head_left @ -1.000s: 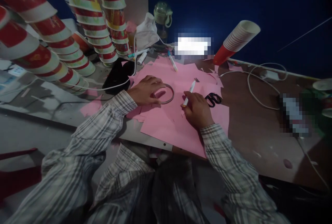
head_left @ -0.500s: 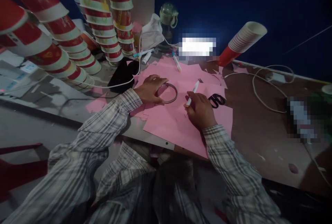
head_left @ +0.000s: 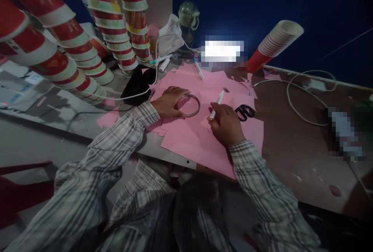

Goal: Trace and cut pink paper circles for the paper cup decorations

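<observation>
stacks of red-and-white paper cups [head_left: 67, 46] stand at the upper left of the frame, on the worktop [head_left: 291, 139]. a black flat item [head_left: 139, 84] lies left of centre, near the left hand [head_left: 170, 102]. that hand holds a grey ring [head_left: 199, 109] by its left side, fingers spread along the rim; the ring sits at frame centre, on pink sheets [head_left: 189, 137]. right of centre, a white marker [head_left: 218, 105] is gripped, tilted, in the right hand [head_left: 227, 124], fingers closed. black scissor handles [head_left: 245, 112] lie just beside.
</observation>
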### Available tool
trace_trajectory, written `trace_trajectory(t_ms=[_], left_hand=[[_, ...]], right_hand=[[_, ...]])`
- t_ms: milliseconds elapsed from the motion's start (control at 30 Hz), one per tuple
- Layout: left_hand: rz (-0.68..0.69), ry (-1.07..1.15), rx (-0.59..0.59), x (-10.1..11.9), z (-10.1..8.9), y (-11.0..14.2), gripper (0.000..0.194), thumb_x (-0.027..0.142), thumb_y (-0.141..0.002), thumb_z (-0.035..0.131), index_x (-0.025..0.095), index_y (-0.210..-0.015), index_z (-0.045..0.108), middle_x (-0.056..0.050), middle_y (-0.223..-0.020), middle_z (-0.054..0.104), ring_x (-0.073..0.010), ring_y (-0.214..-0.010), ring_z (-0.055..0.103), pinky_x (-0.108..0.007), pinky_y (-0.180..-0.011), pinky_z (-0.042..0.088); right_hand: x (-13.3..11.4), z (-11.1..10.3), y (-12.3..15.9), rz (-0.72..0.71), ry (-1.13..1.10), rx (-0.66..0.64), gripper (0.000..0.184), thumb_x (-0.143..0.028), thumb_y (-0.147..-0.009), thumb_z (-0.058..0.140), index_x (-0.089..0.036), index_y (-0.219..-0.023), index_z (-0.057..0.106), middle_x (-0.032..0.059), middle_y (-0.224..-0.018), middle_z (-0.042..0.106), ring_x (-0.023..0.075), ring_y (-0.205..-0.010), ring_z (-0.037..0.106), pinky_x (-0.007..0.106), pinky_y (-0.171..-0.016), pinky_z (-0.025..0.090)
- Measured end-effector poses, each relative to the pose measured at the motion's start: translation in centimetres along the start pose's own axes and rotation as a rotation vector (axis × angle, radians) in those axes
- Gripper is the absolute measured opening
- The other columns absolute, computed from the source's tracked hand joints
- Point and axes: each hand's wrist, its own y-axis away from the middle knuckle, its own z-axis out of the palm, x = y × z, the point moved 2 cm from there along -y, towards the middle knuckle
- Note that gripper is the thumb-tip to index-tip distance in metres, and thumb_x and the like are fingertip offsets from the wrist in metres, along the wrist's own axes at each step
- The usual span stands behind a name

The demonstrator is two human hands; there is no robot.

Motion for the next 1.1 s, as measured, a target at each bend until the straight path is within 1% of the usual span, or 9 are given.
trace_trajectory(t_ms=[167, 300, 367, 433, 533, 667, 800, 867, 1100], left_hand=[[-0.014, 0.123, 0.003, -0.8, -0.5, 0.0, 0.094, 0.051, -0.066, 0.080, 0.021, -0.146, 0.041, -0.016, -0.147, 0.048, -0.0366, -0.140, 0.037, -0.056, -0.116, 0.029], [-0.057, 0.483, 0.101, -3.0, -1.7, 0.0, 0.072, 0.038, -0.081, 0.064, 0.016, -0.144, 0.039, -0.020, -0.141, 0.053, -0.0275, -0.132, 0.052, -0.050, -0.110, 0.042], [-0.083, 0.582, 0.132, -4.1, -1.7, -0.2, 0.060, 0.028, -0.083, 0.058, 0.014, -0.139, 0.043, -0.020, -0.135, 0.059, -0.0244, -0.127, 0.058, -0.046, -0.106, 0.047], [-0.100, 0.591, 0.140, -4.8, -1.3, -0.6, 0.050, 0.020, -0.082, 0.054, 0.013, -0.131, 0.049, -0.019, -0.131, 0.062, -0.0227, -0.122, 0.062, -0.045, -0.104, 0.049], [-0.097, 0.525, 0.154, -5.2, -0.1, -1.3, 0.043, 0.016, -0.078, 0.058, 0.013, -0.121, 0.057, -0.018, -0.124, 0.067, -0.0211, -0.117, 0.065, -0.040, -0.102, 0.051], [-0.060, 0.423, 0.254, -5.4, 1.0, -1.7, 0.046, 0.017, -0.073, 0.065, 0.013, -0.118, 0.060, -0.017, -0.120, 0.069, -0.0205, -0.108, 0.069, -0.036, -0.094, 0.055], [0.000, 0.313, 0.319, -5.7, 1.1, -1.3, 0.048, 0.024, -0.073, 0.068, 0.015, -0.120, 0.062, -0.012, -0.114, 0.073, -0.0227, -0.112, 0.066, -0.041, -0.101, 0.051], [0.005, 0.289, 0.315, -5.8, 1.0, -1.2, 0.049, 0.023, -0.073, 0.069, 0.016, -0.121, 0.062, -0.010, -0.111, 0.075, -0.0226, -0.112, 0.067, -0.042, -0.103, 0.049], [-0.072, 0.341, 0.298, -5.4, 1.1, -1.6, 0.042, 0.013, -0.077, 0.063, 0.013, -0.119, 0.062, -0.011, -0.112, 0.074, -0.0175, -0.101, 0.072, -0.031, -0.091, 0.056]], right_hand=[[0.0, 0.1, 0.1, 0.000, -0.012, 0.008, 0.045, -0.021, -0.082, 0.057, -0.013, -0.127, 0.058, 0.0173, -0.112, 0.068, 0.0362, -0.109, 0.058, 0.054, -0.094, 0.048], [0.4, 0.2, 0.2, 0.003, -0.056, 0.048, 0.046, -0.020, -0.082, 0.058, -0.013, -0.127, 0.058, 0.0172, -0.113, 0.068, 0.0343, -0.108, 0.061, 0.054, -0.096, 0.049], [0.6, 0.0, 0.4, 0.012, -0.081, 0.098, 0.047, -0.021, -0.082, 0.058, -0.013, -0.128, 0.057, 0.0174, -0.115, 0.068, 0.0337, -0.109, 0.061, 0.054, -0.098, 0.049], [0.7, -0.2, 0.5, 0.029, -0.099, 0.148, 0.048, -0.023, -0.083, 0.058, -0.015, -0.130, 0.055, 0.0177, -0.121, 0.066, 0.0339, -0.114, 0.061, 0.055, -0.100, 0.049], [0.3, -0.7, 0.5, 0.037, -0.125, 0.176, 0.047, -0.027, -0.086, 0.056, -0.018, -0.132, 0.053, 0.0172, -0.126, 0.065, 0.0336, -0.118, 0.060, 0.057, -0.102, 0.048], [-1.0, -1.0, -0.3, 0.005, -0.137, 0.125, 0.049, -0.032, -0.087, 0.056, -0.018, -0.134, 0.051, 0.0167, -0.126, 0.065, 0.0324, -0.118, 0.061, 0.055, -0.102, 0.049], [-2.6, -0.3, -2.1, -0.054, -0.121, 0.053, 0.055, -0.037, -0.085, 0.060, -0.018, -0.135, 0.050, 0.0172, -0.129, 0.063, 0.0328, -0.121, 0.060, 0.054, -0.101, 0.050], [-3.6, 0.3, -2.9, -0.055, -0.115, 0.009, 0.058, -0.039, -0.083, 0.063, -0.020, -0.135, 0.049, 0.0175, -0.131, 0.061, 0.0335, -0.121, 0.059, 0.055, -0.100, 0.051], [-6.1, 1.2, -3.9, 0.176, -0.229, -0.139, 0.077, -0.035, -0.073, 0.070, -0.016, -0.142, 0.042, 0.0179, -0.123, 0.065, 0.0322, -0.106, 0.065, 0.052, -0.091, 0.055]])
